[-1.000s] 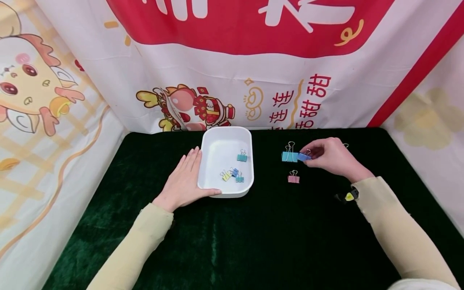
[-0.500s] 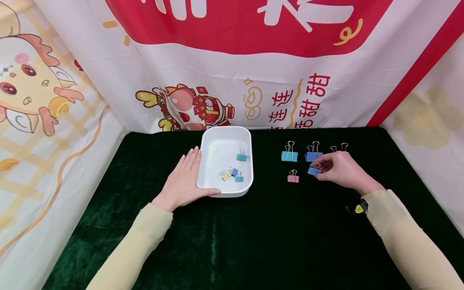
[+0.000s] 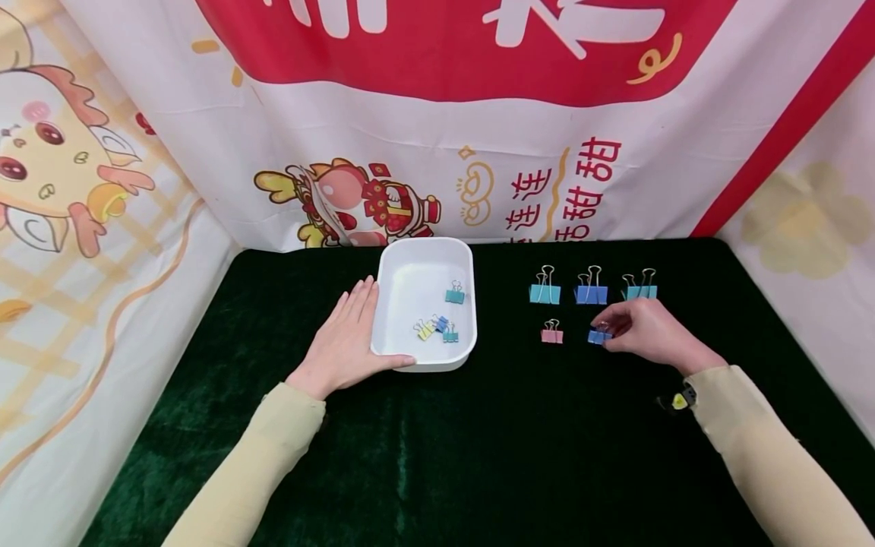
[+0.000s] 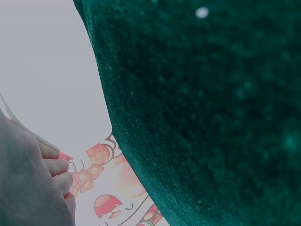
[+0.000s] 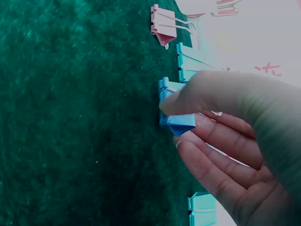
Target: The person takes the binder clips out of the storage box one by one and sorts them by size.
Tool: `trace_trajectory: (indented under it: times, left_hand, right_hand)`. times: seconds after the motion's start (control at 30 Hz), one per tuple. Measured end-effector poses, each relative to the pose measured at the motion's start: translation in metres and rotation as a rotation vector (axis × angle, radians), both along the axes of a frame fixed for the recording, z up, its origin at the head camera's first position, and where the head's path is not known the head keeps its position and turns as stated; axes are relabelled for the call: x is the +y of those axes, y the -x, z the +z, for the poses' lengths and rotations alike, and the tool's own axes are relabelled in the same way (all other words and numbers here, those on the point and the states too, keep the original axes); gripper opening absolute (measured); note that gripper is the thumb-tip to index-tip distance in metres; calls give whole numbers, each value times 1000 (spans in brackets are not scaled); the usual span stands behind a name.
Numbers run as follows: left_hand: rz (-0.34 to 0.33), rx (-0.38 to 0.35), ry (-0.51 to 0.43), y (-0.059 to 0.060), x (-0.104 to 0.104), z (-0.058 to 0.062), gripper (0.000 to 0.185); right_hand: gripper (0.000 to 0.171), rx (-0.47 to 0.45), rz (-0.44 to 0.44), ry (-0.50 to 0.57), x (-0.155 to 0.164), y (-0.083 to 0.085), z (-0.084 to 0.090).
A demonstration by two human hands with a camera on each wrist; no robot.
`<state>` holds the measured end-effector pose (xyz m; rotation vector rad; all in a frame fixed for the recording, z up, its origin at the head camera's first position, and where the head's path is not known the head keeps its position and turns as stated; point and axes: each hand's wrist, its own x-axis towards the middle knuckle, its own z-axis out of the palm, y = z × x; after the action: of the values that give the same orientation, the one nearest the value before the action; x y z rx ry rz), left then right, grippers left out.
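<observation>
My right hand (image 3: 645,332) pinches a small blue binder clip (image 3: 598,336) between thumb and fingers, low over the cloth and right of a pink binder clip (image 3: 551,334). In the right wrist view the thumb lies across the blue clip's (image 5: 178,123) side. Behind stand a light blue binder clip (image 3: 544,294), a larger blue one (image 3: 591,295) and a teal one (image 3: 640,291), partly covered by the hand. My left hand (image 3: 345,342) rests with straight fingers along the left wall of a white plastic tray (image 3: 391,304), thumb at its front corner.
Inside the tray lie a teal binder clip (image 3: 454,293), a yellow one (image 3: 424,329) and two more small clips. Dark green velvet cloth (image 3: 437,456) covers the table. A printed white and red curtain (image 3: 437,175) hangs along the back edge.
My right hand has carried the small blue clip from beside the light blue clip rightward and toward me, to the front row beside the pink clip. The left hand stays put.
</observation>
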<state>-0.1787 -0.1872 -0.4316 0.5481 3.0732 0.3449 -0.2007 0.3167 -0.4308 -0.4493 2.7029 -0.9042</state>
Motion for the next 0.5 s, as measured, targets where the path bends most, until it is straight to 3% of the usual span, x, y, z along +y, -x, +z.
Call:
trace_trajectory:
  times: [0.3, 0.5]
  left_hand:
    - [1, 2, -6, 0, 0, -1, 137]
    - [-4, 2, -14, -1, -1, -1, 138]
  right_hand:
    - [29, -9, 7, -6, -1, 3, -4]
    - [36, -12, -6, -12, -1, 2, 2]
